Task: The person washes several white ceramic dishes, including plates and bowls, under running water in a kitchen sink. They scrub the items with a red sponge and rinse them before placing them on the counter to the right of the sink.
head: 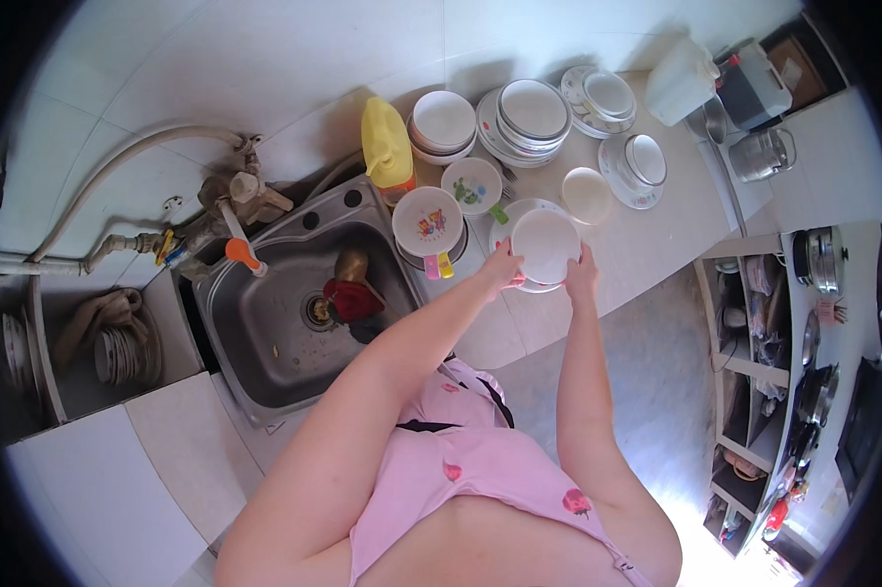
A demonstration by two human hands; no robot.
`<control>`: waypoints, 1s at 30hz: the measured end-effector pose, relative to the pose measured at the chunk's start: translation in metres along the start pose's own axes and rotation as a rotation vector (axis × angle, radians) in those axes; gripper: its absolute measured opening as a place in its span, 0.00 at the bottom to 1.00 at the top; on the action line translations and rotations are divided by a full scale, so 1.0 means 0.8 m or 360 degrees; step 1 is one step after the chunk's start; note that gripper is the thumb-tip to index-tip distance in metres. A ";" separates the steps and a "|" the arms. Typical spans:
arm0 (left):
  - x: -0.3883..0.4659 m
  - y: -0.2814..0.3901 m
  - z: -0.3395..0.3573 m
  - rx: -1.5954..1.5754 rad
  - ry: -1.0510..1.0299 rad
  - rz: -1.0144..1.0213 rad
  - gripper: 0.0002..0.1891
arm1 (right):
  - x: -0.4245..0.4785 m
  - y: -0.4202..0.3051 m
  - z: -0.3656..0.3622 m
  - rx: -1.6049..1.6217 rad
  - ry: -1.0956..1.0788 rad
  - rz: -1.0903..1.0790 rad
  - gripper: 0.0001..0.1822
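A plain white bowl is gripped at its near rim by both hands. My left hand holds its left side, and my right hand holds its right side. Beneath the bowl, a patterned plate shows at its edges; how the two touch is hidden. Just left of my left hand stands a cup with a printed picture and pink and yellow handles. Behind it sits another cup with a green handle. Beyond the held bowl is a cream bowl.
Left of the counter is a steel sink holding a red cloth. Along the wall stand a yellow jug, stacked white bowls, a plate-and-bowl stack, small dishes and a white canister. Open shelves stand right.
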State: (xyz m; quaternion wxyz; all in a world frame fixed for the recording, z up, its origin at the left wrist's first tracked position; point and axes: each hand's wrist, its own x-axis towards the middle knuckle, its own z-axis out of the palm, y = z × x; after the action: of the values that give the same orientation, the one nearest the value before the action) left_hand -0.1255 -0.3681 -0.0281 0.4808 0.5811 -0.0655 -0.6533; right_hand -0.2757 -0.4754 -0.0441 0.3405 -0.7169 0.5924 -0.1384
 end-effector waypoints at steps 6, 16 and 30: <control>0.004 -0.005 -0.002 -0.0056 -0.0009 0.0030 0.24 | 0.000 -0.007 0.000 -0.0091 -0.0065 0.0086 0.26; -0.004 -0.007 -0.009 -0.0058 0.0015 0.0121 0.36 | -0.006 -0.019 0.000 -0.0275 -0.0022 0.0017 0.27; -0.097 0.046 -0.089 0.0232 0.0614 0.1082 0.16 | -0.028 -0.138 0.026 0.0303 -0.0093 -0.0574 0.21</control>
State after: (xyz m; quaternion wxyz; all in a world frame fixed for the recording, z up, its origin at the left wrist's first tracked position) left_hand -0.0578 -0.2993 0.0269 0.6306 0.6710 -0.2089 -0.3294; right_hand -0.1851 -0.4404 0.0170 0.3936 -0.7796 0.4285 -0.2316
